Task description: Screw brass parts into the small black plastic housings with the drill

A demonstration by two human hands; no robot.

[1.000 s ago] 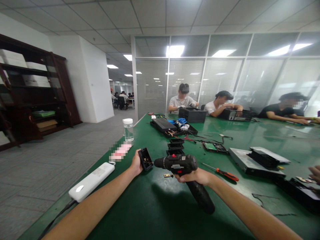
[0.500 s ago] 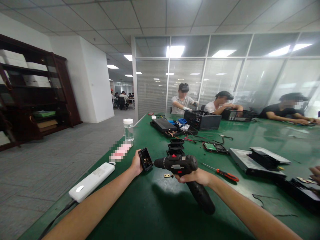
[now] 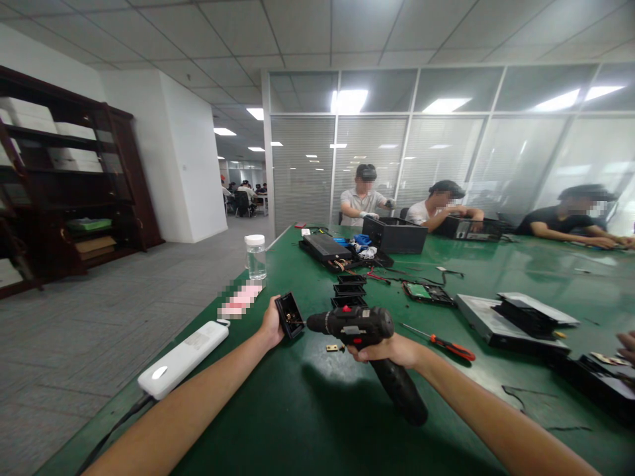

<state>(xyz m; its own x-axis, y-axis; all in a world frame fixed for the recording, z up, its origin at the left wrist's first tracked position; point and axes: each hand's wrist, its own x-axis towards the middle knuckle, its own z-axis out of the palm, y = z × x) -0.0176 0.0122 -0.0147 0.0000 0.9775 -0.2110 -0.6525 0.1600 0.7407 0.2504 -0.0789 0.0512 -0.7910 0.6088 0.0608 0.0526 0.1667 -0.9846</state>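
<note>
Holding black housing clamped in left hand, at 9 o'clock from power drill; gripping drill with right hand. Probably drilling or screwing inside housing. For next move, align drill squarely and brace housing firmly.

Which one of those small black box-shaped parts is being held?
The tilted part in the left hand; the other three parts lie in a row on the green table, beyond the drill.

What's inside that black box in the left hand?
Small gold-coloured parts show inside the black box, too small to identify, facing the drill. Its walls and shadow hide the rest.
</note>
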